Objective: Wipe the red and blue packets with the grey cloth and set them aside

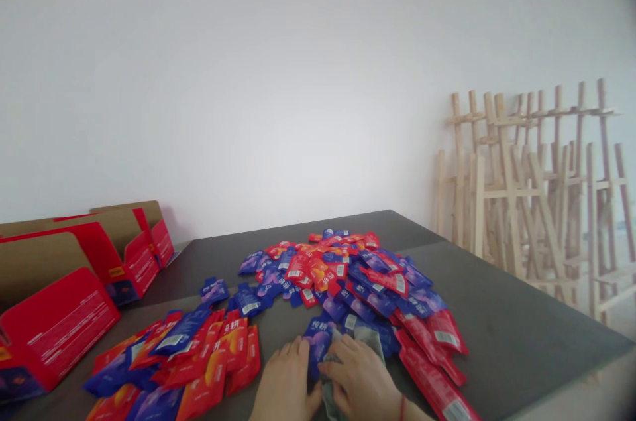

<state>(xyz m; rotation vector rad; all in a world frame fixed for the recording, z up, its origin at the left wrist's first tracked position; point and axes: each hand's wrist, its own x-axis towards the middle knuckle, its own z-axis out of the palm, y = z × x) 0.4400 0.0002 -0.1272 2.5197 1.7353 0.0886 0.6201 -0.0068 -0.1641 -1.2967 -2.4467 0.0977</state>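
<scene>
My left hand point(285, 378) is at the bottom centre, its fingers and thumb closed at the left edge of a blue pouch point(318, 341). Beside it, my right hand point(362, 374) is closed on a bunched grey cloth point(370, 337) that lies against the same pouch. Part of the pouch and much of the cloth are hidden by my fingers. Just beyond both hands spreads a loose heap of red and blue pouches point(322, 268). To the left of my left hand lies another pile of orange-red and blue pouches point(218, 358), roughly stacked.
Open red cardboard boxes point(69, 321) with brown insides stand along the left side. Everything rests on a dark table point(501, 315), whose right edge slants towards me. Several wooden easels point(507, 189) lean by the white wall point(308, 76) at right.
</scene>
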